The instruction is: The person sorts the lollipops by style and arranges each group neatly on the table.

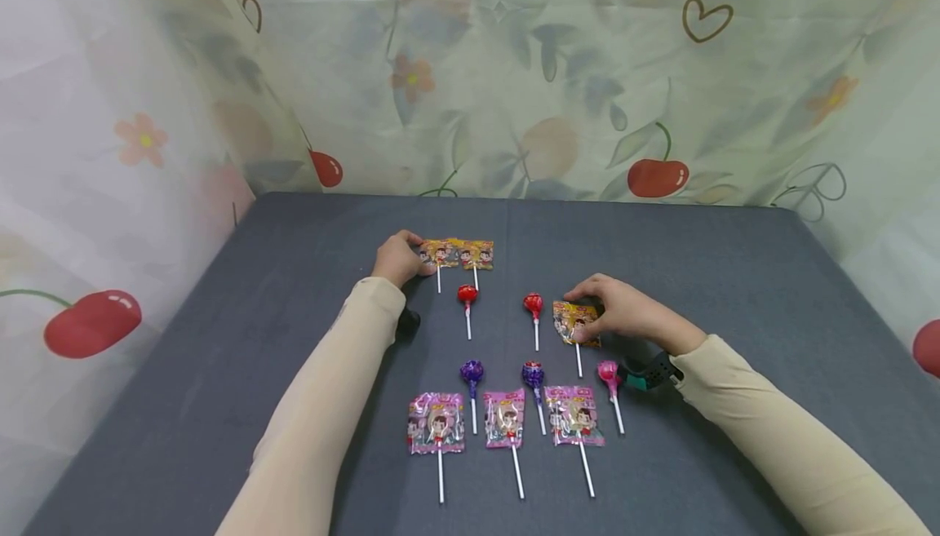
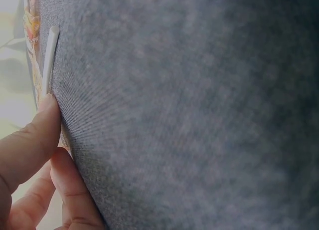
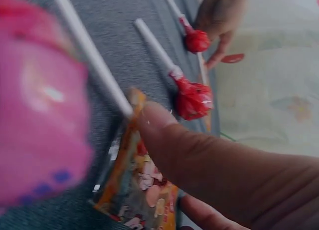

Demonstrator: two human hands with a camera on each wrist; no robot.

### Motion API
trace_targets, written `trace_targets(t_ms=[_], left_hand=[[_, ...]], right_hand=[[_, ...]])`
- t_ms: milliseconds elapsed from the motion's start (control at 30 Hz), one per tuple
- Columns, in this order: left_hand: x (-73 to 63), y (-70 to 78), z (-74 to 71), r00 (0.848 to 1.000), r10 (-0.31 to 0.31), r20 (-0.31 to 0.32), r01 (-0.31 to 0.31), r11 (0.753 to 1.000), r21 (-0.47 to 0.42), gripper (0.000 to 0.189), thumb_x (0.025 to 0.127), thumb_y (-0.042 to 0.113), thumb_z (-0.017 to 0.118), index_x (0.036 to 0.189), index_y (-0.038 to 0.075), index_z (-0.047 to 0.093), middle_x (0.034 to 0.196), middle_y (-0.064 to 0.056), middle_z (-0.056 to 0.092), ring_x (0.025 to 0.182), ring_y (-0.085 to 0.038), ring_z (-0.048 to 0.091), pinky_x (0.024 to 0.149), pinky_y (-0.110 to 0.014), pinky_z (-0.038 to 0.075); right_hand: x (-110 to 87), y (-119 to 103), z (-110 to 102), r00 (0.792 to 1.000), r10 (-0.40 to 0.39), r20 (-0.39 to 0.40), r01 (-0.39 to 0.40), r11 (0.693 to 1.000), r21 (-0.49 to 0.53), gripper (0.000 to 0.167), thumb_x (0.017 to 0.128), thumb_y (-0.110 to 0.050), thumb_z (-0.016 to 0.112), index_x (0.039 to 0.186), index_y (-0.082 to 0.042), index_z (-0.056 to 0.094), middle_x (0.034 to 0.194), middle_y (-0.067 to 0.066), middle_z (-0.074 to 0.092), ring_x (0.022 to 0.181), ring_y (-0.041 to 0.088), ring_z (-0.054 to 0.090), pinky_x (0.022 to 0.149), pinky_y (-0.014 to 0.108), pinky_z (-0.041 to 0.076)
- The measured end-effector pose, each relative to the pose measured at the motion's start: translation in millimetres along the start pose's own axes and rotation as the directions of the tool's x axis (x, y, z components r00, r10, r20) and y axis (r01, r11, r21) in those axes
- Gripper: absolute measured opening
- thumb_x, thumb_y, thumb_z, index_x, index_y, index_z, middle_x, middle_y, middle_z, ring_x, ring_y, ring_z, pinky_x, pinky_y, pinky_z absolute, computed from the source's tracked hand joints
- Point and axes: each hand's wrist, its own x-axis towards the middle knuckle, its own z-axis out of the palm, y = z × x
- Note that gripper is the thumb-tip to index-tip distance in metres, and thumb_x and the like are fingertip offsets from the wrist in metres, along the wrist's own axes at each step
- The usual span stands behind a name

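Toward the back of the table, my left hand (image 1: 397, 259) grips the left side of a flat lollipop in an orange wrapper (image 1: 442, 254), index finger by its top edge and thumb by its lower edge. Its white stick (image 2: 50, 60) shows past the thumb in the left wrist view. A second orange-wrapped lollipop (image 1: 477, 255) lies right beside it. My right hand (image 1: 633, 313) holds another orange-wrapped lollipop (image 1: 567, 321) between thumb and fingers, stick toward me. In the right wrist view the thumb lies across this wrapper (image 3: 149, 182).
Two red round lollipops (image 1: 534, 304) lie between the hands. Nearer me are two purple round ones (image 1: 472, 371), a pink round one (image 1: 608, 371) by the right wrist, and a row of three pink-wrapped flat lollipops (image 1: 504, 420). A patterned curtain (image 1: 499, 95) hangs behind the grey table (image 1: 698, 267).
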Motion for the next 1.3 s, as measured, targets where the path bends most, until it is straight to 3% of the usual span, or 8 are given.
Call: trace_targets(t_ms=[233,400,500,667,833,1033,1300], left_hand=[[0.5,-0.1,-0.5,1.000,-0.004,0.002,0.004,1.000,-0.005,0.057,0.079,0.010,0.080,0.130,0.008,0.055,0.140,-0.017,0.050,0.127,-0.032,0.045,0.107,-0.043,0.036],[1.3,-0.5,0.2,1.000,0.004,-0.008,-0.004,1.000,0.013,0.058,0.078,0.011,0.082,0.129,0.008,0.055,0.139,-0.017,0.051,0.127,-0.032,0.045,0.107,-0.043,0.036],[1.5,-0.3,0.2,1.000,0.007,-0.011,-0.007,1.000,0.017,0.058,0.078,0.012,0.082,0.129,0.008,0.055,0.138,-0.017,0.051,0.126,-0.032,0.046,0.106,-0.043,0.036],[2.5,-0.4,0.2,1.000,0.004,-0.007,-0.004,1.000,0.010,0.057,0.078,0.012,0.081,0.129,0.008,0.055,0.139,-0.017,0.051,0.125,-0.031,0.046,0.107,-0.042,0.036],[-1.7,1.4,-1.1,1.000,-0.011,-0.022,0.011,1.000,0.005,0.055,0.078,0.011,0.081,0.127,0.008,0.057,0.136,-0.017,0.052,0.121,-0.030,0.048,0.103,-0.041,0.039],[-3.4,2.6,-1.1,1.000,-0.008,-0.021,0.008,1.000,0.013,0.055,0.078,0.012,0.081,0.127,0.008,0.057,0.137,-0.016,0.052,0.122,-0.029,0.047,0.104,-0.041,0.038],[-0.5,0.7,0.2,1.000,-0.009,-0.006,0.009,1.000,0.005,0.057,0.078,0.011,0.081,0.129,0.009,0.055,0.138,-0.017,0.051,0.121,-0.031,0.047,0.105,-0.043,0.037]], right_hand=[[3.3,0,3,1.000,-0.004,-0.028,0.003,0.999,-0.050,0.046,0.075,-0.022,0.084,0.113,-0.005,0.064,0.119,0.017,0.054,0.113,0.036,0.045,0.096,0.055,0.037],[6.0,-1,2,1.000,-0.013,-0.027,0.012,0.999,-0.029,0.039,0.073,-0.016,0.085,0.102,-0.006,0.062,0.110,0.013,0.061,0.100,0.027,0.051,0.087,0.045,0.041],[7.6,-1,1,1.000,0.004,-0.022,-0.005,1.000,-0.028,0.039,0.072,-0.018,0.086,0.099,-0.007,0.060,0.106,0.010,0.065,0.096,0.023,0.056,0.085,0.044,0.038],[7.7,-1,0,0.999,0.047,-0.022,-0.047,0.999,-0.020,0.041,0.074,-0.023,0.085,0.099,-0.009,0.057,0.106,0.009,0.065,0.100,0.025,0.057,0.087,0.049,0.035],[6.7,-3,-1,0.997,0.057,-0.046,-0.054,0.997,0.057,0.041,0.076,-0.018,0.083,0.102,-0.006,0.054,0.107,0.013,0.059,0.098,0.027,0.053,0.082,0.041,0.044],[3.2,-6,-5,0.992,0.052,-0.114,-0.044,0.997,0.069,0.043,0.076,-0.016,0.084,0.105,-0.007,0.054,0.109,0.014,0.057,0.093,0.027,0.053,0.072,0.033,0.045],[-1.0,-13,-10,0.981,0.037,-0.190,-0.025,0.998,0.065,0.040,0.078,-0.019,0.082,0.110,-0.008,0.061,0.112,0.015,0.061,0.098,0.029,0.055,0.077,0.040,0.050]])
